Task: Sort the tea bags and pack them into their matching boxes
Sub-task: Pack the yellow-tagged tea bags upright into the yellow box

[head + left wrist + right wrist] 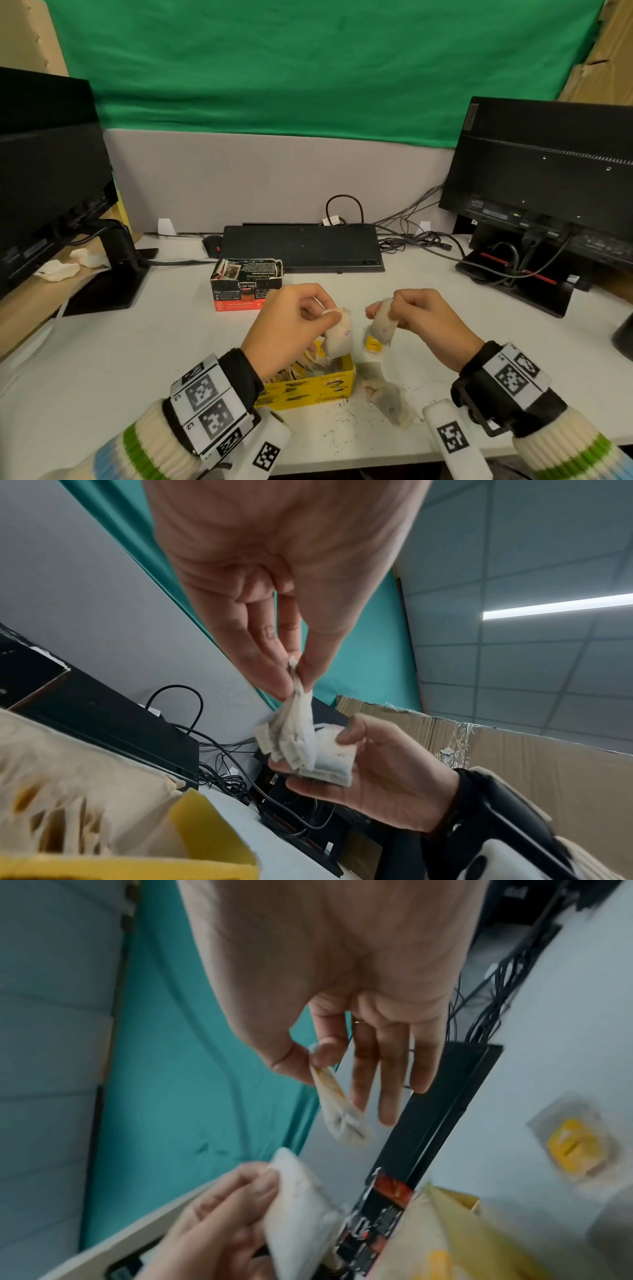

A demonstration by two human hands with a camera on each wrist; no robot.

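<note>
**Tea bags in both hands above the yellow box**

Left hand [291,320]: pinches a pale tea bag [339,334] by its top, directly over the open yellow box [308,387], lower centre of the head view. Right hand [423,320]: pinches a second tea bag [383,325] between thumb and forefinger. Loose tea bags [387,397] lie on the table [137,359] right of the yellow box. Black-and-red box [246,284]: open, centre frame, behind.
</note>
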